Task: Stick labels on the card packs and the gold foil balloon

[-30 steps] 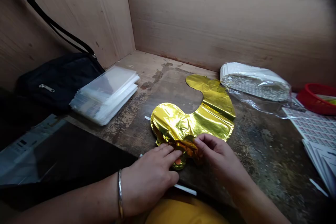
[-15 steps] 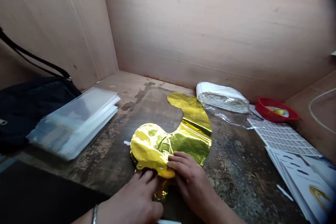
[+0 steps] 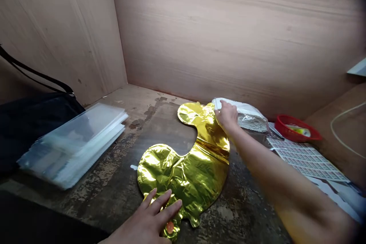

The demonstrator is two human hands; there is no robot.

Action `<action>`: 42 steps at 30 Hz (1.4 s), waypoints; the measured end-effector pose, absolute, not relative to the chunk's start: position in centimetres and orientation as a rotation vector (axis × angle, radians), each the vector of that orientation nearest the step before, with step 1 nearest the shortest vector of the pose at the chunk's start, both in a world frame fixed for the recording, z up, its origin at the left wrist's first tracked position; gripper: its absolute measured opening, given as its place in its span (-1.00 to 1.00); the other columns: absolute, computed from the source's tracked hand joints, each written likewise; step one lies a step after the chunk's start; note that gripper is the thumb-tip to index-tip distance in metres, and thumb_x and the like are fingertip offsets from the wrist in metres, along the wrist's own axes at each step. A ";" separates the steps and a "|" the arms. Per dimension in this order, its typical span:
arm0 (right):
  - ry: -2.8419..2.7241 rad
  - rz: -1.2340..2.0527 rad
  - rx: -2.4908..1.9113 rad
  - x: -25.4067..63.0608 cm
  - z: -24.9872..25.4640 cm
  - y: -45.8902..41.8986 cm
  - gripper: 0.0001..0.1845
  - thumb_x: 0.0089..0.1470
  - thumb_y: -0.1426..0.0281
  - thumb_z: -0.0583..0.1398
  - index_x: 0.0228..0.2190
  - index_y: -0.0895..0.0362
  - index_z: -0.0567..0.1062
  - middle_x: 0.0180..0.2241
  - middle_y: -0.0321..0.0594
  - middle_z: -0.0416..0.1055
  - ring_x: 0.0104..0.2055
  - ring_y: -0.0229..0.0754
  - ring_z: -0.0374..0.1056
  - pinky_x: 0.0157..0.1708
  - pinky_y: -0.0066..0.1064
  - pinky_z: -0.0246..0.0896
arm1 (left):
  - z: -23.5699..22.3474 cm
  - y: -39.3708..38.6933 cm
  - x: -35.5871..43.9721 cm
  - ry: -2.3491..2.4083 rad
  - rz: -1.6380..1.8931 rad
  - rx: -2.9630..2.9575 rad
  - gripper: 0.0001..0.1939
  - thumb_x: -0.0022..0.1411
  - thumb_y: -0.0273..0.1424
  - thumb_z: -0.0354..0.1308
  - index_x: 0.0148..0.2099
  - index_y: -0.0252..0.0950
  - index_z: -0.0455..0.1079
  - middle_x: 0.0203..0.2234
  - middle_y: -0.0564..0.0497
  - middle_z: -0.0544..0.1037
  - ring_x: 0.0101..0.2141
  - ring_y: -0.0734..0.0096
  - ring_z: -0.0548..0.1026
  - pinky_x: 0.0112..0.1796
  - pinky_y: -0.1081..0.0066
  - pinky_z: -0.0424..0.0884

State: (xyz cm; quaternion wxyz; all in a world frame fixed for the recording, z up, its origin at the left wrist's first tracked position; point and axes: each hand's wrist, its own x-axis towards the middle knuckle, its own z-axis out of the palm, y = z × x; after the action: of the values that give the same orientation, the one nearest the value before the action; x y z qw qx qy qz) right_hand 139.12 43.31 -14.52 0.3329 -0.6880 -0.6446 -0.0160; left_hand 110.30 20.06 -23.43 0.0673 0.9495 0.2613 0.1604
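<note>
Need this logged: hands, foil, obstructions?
Left fingers spread on gold foil, near end; right fingers at far end, contact unclear. Foil creased. White stack close beside far end.

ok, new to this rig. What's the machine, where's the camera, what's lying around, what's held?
No machine: it's a bare-handed person. Every picture comes from one camera worn on the head, looking forward and down. On the dark wooden tabletop lies a flat, curved, gold foil shape. The left hand rests on its near end, fingers spread. The right hand is at its far right edge, by a white bundle in clear plastic wrap; whether it grips anything is unclear. To the left: a stack of clear plastic sleeves and a black fabric bag. To the right: a round red basket and a white sheet printed in rows.
</note>
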 end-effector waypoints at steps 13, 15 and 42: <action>-1.525 1.562 -1.309 134.1 -18.4 16.2 -0.56 0.10 0.23 0.23 0.03 -0.04 0.37 -0.07 -0.19 0.49 -0.07 -0.11 0.43 -0.09 -0.30 0.34 | -17.2 20.7 109.9 0.947 0.138 1.456 -0.71 0.15 -0.19 0.17 -0.39 -0.33 0.32 -0.54 0.13 0.37 -0.51 0.54 0.28 -0.54 0.56 0.15; -1.226 1.800 -1.251 133.5 -19.0 15.5 -0.62 0.08 0.27 0.26 -0.05 0.02 0.39 -0.16 -0.17 0.53 -0.17 -0.14 0.47 -0.19 -0.34 0.39 | -17.4 20.7 110.3 0.937 0.117 1.354 -0.66 0.12 -0.14 0.18 -0.41 -0.34 0.30 -0.57 0.15 0.31 -0.54 0.58 0.21 -0.57 0.58 0.08; -1.312 1.646 -1.530 132.7 -17.6 15.1 -0.78 -0.02 0.23 0.30 -0.40 0.13 0.51 -0.45 -0.27 0.48 -0.41 -0.30 0.36 -0.43 -0.56 0.30 | -15.0 17.3 111.8 1.108 0.252 2.089 -0.73 0.26 -0.32 0.10 -0.03 -0.28 0.45 -0.27 -0.04 0.55 -0.22 0.23 0.46 -0.14 0.30 0.28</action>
State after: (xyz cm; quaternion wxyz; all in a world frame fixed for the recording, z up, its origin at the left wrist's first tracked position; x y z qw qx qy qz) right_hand 132.70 15.12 -17.59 0.2663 -0.5668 -0.4860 0.6096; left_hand 111.75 17.34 -14.97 0.3727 0.8152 0.4323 0.0983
